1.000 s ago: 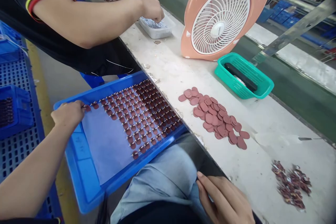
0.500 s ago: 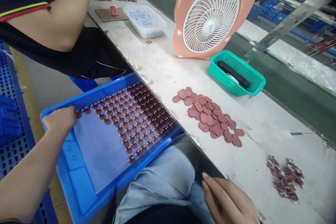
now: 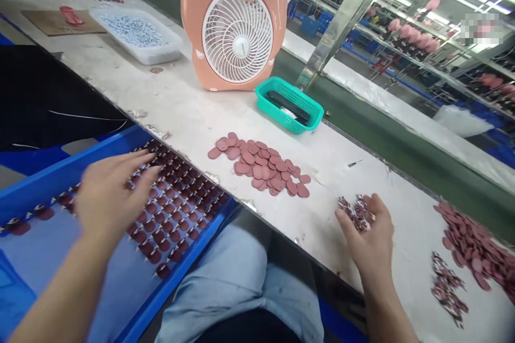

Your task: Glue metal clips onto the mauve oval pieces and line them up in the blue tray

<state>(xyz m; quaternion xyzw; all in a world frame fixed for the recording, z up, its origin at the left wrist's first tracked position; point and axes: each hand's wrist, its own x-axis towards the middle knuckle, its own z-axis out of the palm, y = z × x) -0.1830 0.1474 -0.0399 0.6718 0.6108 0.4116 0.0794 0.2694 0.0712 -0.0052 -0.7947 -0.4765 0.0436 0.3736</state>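
My left hand [image 3: 115,193] is above the blue tray [image 3: 72,163], its fingers apart and nothing visible in them. Rows of small dark-red oval pieces [image 3: 169,206] with pale bits at their ends lie on a sheet [image 3: 116,278] in that tray, partly hidden by the hand and forearm. My right hand [image 3: 374,241] is over the bench, thumb and fingers spread around a small pile of dark-red parts with shiny bits [image 3: 354,211]. Whether its fingertips touch the pile I cannot tell. Left of it is a heap of flat reddish-brown ovals [image 3: 267,166].
A green basket [image 3: 289,104] holding a black object stands before an orange fan [image 3: 233,21]. A white tub [image 3: 137,37] of small blue-white pieces sits farther left. More ovals [image 3: 478,249] and shiny parts [image 3: 446,289] lie at right. A thin pointed tool [image 3: 354,163] rests on the bench.
My view has turned to the right. My left hand has moved from the tray's far-left corner in over the rows and opened. My right hand has moved forward from my lap to the small pile.
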